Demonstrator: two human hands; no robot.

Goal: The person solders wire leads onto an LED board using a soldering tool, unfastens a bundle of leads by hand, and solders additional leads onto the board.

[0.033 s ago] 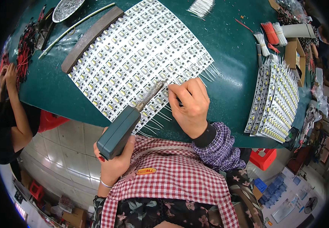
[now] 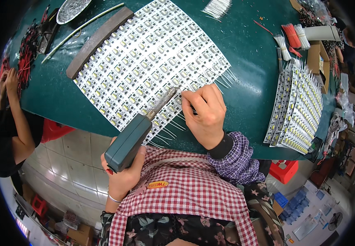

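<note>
In my left hand (image 2: 124, 174) is a soldering iron (image 2: 130, 141) with a dark green, pistol-like handle. Its metal shaft slants up and right, and the tip meets a white LED circuit board panel (image 2: 140, 61) close to its near right edge. My right hand (image 2: 205, 112) is closed in a pinch right beside that tip. Whatever lies between its thumb and forefinger is too small to make out. Rows of small yellowish LEDs cover the panel. Thin white wires (image 2: 167, 133) stick out along its near right edge, on both sides of my right hand.
A dark bar (image 2: 99, 43) lies along the panel's far left edge. Stacked LED panels (image 2: 294, 108) with wires stand at right, near bundles of red wires (image 2: 291, 36) and a cardboard box (image 2: 319, 61). Loose white wires (image 2: 217, 8) lie far back. Another person's hands (image 2: 9, 84) hold red wires at left.
</note>
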